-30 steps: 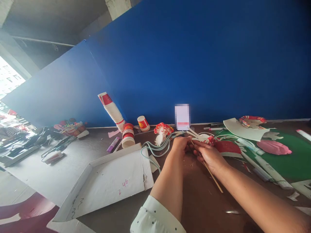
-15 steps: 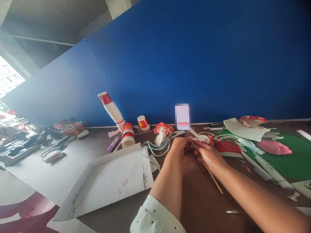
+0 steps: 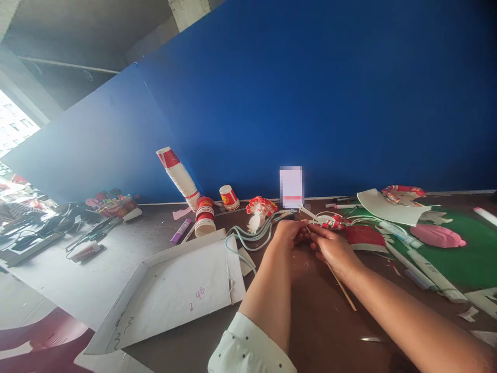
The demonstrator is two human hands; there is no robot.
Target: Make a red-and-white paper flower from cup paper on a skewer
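Observation:
My left hand [image 3: 292, 231] and my right hand [image 3: 334, 249] meet over the brown table, fingers pinched close together. A thin wooden stick [image 3: 345, 295] runs up under my right hand to the fingertips of both hands, its lower end pointing towards me. Its upper end is hidden by the fingers. Just beyond the fingertips, white paper strips [image 3: 308, 213] stick up. A red and white curled paper piece [image 3: 334, 222] shows behind my right hand; whether it joins the stick I cannot tell. By my left wrist lie pale cords [image 3: 254, 239].
A shallow white cardboard box [image 3: 174, 295] lies at left. Behind it stand stacked paper cups [image 3: 179, 178], a single cup [image 3: 229, 198] and a purple glue stick [image 3: 180, 231]. At right are markers [image 3: 437, 274] and a pink oval [image 3: 438, 235] on a green mat [image 3: 466, 259]. A small blade-like piece [image 3: 371, 339] lies in front.
The white paper strips and the red and white paper piece beyond my fingers have turned slightly. Both hands and the wooden stick stay almost in place.

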